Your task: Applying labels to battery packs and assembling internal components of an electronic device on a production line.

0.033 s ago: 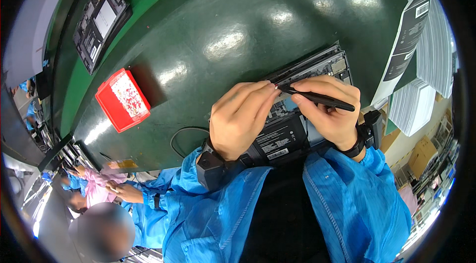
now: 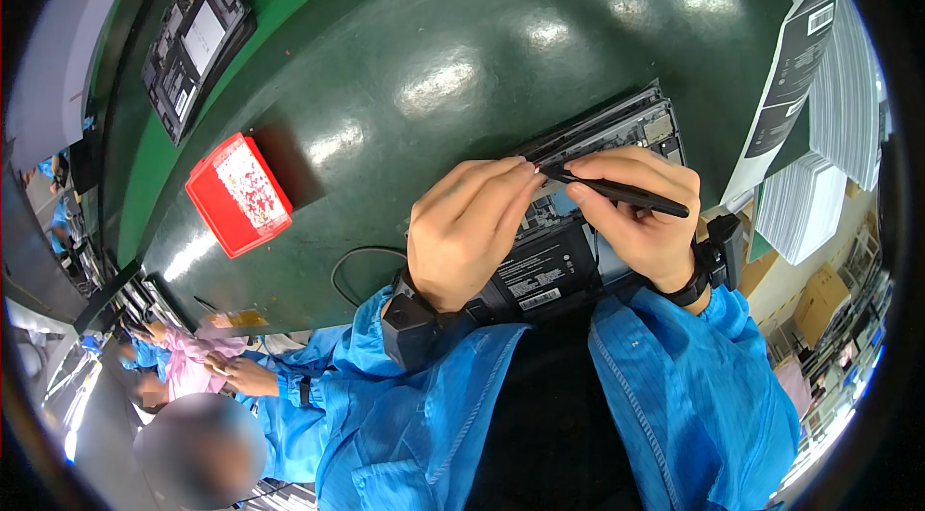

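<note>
An opened laptop (image 2: 658, 132) lies before me, its circuit boards and black battery (image 2: 544, 272) exposed. Over its middle, my left hand (image 2: 467, 227) is closed, the fingertips pinching a tiny red-and-white piece (image 2: 536, 167). My right hand (image 2: 641, 208) grips black tweezers (image 2: 636, 193), whose tip meets that piece at the left fingertips. Both hands hide part of the boards underneath.
To the left sits a red tray (image 2: 204, 193) with small white and red bits. Another opened laptop (image 2: 198, 44) lies at the far left. Stacked white sheets (image 2: 843, 97) and a printed panel (image 2: 785, 92) stand at right. A co-worker's hand (image 2: 246, 374) shows lower left.
</note>
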### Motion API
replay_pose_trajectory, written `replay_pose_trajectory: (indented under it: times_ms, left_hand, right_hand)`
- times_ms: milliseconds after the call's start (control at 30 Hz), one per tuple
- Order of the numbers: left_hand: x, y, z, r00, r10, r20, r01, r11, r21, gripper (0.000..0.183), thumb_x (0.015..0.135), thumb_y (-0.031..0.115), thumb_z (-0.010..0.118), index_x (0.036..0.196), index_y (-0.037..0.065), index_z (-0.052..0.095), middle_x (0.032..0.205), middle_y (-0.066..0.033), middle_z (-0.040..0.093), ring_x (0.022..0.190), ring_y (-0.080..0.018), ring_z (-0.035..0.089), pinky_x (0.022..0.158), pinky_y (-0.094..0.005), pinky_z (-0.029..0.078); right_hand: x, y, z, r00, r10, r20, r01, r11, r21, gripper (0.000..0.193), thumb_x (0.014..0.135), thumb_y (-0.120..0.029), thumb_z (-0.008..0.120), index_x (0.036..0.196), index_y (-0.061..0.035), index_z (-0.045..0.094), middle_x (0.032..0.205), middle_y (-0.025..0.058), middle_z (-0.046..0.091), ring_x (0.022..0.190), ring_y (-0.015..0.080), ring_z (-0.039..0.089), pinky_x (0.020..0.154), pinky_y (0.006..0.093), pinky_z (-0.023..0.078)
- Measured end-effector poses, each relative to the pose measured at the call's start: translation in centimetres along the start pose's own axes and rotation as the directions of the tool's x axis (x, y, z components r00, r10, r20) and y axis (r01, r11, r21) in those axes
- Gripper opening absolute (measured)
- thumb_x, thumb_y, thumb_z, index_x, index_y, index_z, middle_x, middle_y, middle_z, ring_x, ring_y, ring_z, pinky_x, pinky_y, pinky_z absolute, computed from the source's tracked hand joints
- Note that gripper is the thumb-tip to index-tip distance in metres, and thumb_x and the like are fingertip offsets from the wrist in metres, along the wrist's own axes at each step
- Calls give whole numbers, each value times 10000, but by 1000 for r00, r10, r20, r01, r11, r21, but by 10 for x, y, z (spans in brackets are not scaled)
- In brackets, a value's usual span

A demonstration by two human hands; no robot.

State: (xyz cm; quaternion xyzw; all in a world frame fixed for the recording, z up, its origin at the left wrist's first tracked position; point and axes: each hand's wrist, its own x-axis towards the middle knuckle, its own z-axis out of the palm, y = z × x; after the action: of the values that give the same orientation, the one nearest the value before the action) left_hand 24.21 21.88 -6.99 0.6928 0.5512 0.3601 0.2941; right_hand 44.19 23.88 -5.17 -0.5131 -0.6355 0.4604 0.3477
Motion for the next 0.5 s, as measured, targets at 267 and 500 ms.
replay_pose_trajectory:
  times_ms: [267, 500]
  left_hand:
    - [-1, 0, 1, 1000, 7, 4, -7, 1000, -2, 158, 790, -46, 794, 938, -28, 743, 952, -148, 762, 870, -273, 753, 769, -326, 601]
    - [-2, 4, 0, 998, -64, -11, 64, 998, 0, 183, 799, -42, 792, 975, -21, 745, 960, -152, 763, 869, -275, 753, 774, -321, 597]
  right_hand:
    - [-2, 2, 3, 997, -66, 45, 66, 998, 12, 188, 801, 28, 798, 986, 17, 760, 931, 142, 756, 744, 187, 732, 646, 253, 562]
    - [-2, 5, 2, 997, -73, 18, 72, 996, 58, 206, 800, 23, 800, 1003, 11, 764, 938, 142, 759, 734, 178, 725, 641, 256, 559]
